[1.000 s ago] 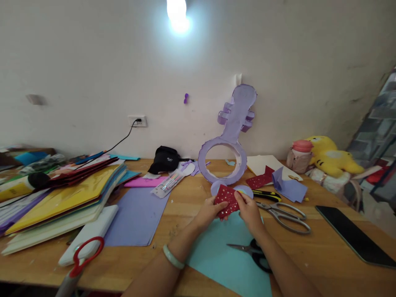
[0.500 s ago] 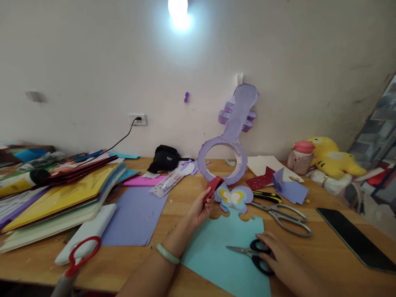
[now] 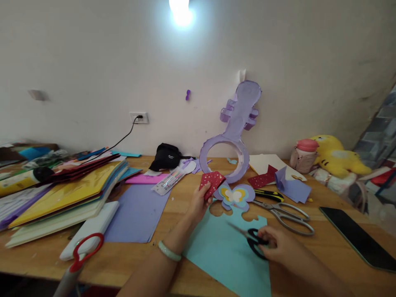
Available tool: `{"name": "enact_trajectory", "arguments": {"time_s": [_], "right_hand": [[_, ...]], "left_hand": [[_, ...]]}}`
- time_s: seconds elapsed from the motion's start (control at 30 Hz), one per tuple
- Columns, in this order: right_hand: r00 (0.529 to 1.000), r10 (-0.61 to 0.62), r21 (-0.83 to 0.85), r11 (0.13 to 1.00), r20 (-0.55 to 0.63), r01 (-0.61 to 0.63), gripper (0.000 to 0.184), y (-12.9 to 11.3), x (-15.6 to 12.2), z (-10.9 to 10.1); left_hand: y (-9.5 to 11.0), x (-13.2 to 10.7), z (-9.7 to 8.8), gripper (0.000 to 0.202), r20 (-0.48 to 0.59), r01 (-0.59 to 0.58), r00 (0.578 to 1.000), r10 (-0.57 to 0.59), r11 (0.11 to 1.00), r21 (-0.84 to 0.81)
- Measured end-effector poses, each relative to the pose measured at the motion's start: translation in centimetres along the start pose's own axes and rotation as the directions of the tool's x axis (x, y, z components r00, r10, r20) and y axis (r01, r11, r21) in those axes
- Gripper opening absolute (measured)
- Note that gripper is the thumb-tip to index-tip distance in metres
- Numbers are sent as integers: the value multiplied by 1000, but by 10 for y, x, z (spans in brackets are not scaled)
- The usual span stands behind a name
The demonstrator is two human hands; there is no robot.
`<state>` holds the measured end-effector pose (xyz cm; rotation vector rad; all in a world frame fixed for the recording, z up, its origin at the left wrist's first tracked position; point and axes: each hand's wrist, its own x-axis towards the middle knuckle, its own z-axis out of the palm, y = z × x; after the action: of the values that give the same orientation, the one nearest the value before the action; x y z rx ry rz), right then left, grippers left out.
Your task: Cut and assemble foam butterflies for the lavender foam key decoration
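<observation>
Between the fingers of my left hand [image 3: 197, 206] is a folded piece of red paper [image 3: 213, 184] with pale specks. My right hand [image 3: 275, 243] grips the handles of black-handled scissors [image 3: 254, 239], whose blades point up and left above a light blue sheet [image 3: 225, 251] with scalloped cut-outs along its top edge. Just right of the red paper, a layered paper butterfly [image 3: 235, 196] in lilac, blue, yellow and white lies at the sheet's far edge. A lilac cardboard shape [image 3: 206, 156] with a ring base leans against the wall behind it.
Large metal scissors [image 3: 286, 216], a yellow-black utility knife [image 3: 266, 195] and a phone [image 3: 355, 235] lie to the right. Red scraps [image 3: 262, 178] and folded lilac paper [image 3: 295, 189] sit behind them. At left are stacked coloured sheets [image 3: 71, 189] and red-handled scissors [image 3: 76, 264].
The red paper has turned in my left hand, so more of its speckled face shows. My right hand has raised the scissors slightly off the blue sheet.
</observation>
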<state>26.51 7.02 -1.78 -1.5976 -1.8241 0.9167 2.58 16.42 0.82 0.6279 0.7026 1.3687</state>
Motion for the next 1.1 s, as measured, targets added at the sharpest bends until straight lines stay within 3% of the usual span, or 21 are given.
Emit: {"name": "enact_trajectory", "arguments": {"time_s": [0.1, 0.23, 0.4, 0.53, 1.1], "right_hand": [[994, 95, 368, 923, 59, -110, 41, -9, 17, 14], [990, 75, 507, 853, 121, -127, 51, -30, 28, 37], [980, -59, 485, 874, 193, -43, 64, -52, 34, 48], [975, -150, 501, 864, 161, 50, 72, -59, 36, 47], [976, -119, 524, 852, 182, 7, 67, -51, 37, 54]], "left_hand": [[-4, 0, -2, 27, 6, -149, 989, 149, 982, 117], [1, -4, 0, 28, 25, -231, 972, 232, 941, 247], [10, -8, 3, 30, 27, -262, 963, 268, 909, 324], [11, -8, 2, 30, 83, -250, 968, 236, 894, 373], [8, -6, -1, 35, 149, -222, 973, 178, 906, 361]]}}
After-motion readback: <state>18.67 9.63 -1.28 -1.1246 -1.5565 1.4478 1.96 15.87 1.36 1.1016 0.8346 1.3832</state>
